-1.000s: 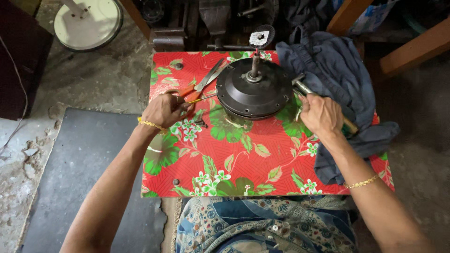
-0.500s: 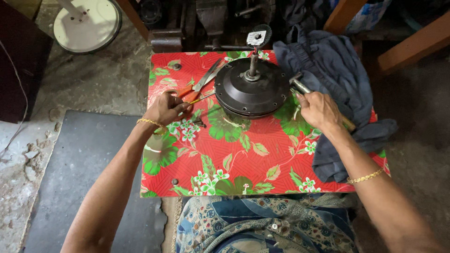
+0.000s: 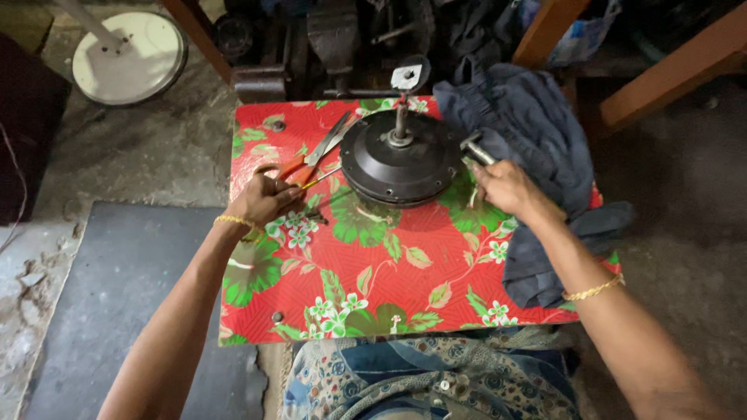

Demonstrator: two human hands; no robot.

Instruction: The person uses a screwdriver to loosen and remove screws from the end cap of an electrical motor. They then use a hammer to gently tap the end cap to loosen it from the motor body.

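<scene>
Reaching with both hands, the person is working around a black ceiling-fan motor housing sitting at the far middle of the counter, shaft upright. The left hand is closing loosely over the orange handles of the scissors lying just left of the housing. The right hand is gripping a metal-headed tool, likely a hammer, beside the housing's right rim. For good control, the tool wants a firm grip and the housing a flat seat on the floral cover. A dark blue cloth is lying at right. No containers are showing here.
</scene>
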